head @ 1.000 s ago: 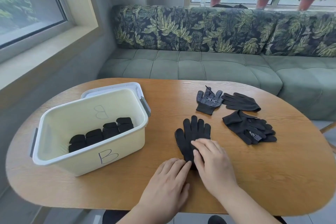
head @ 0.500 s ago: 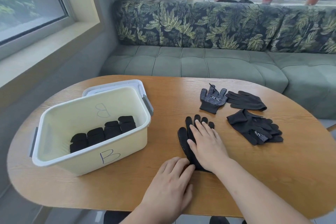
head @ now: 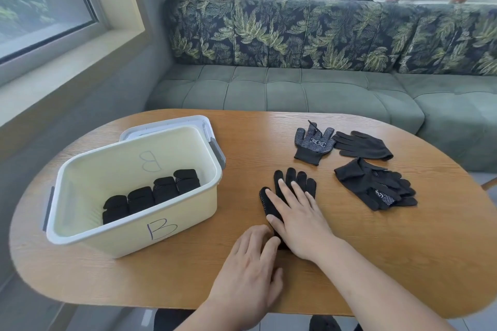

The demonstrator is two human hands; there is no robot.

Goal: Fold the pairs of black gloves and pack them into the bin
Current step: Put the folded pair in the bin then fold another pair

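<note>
Sliding forward since a second ago, the right hand (head: pixel 300 219) has gone from the cuff end up over the palm of the black knitted gloves (head: pixel 291 179) lying flat on the table (whether one or two are stacked there I cannot tell). It now lies spread and flat on them, fingers straight, gripping nothing. The left hand (head: pixel 248 274) has kept its place, palm down with straight fingers, its fingertips at the cuff end just beside the right wrist. Only the glove fingers and a dotted thumb show beyond the right hand. To the left, near but apart, stands the cream rectangular plastic bin (head: pixel 121 234) marked B, with four folded black glove bundles (head: pixel 153 192) in a row on its floor. Farther out on the oval wooden table (head: pixel 376 250) a dotted-palm glove (head: pixel 313 145) touches a plain black glove (head: pixel 361 145). Nearer lies a loose heap of black gloves (head: pixel 373 185).
</note>
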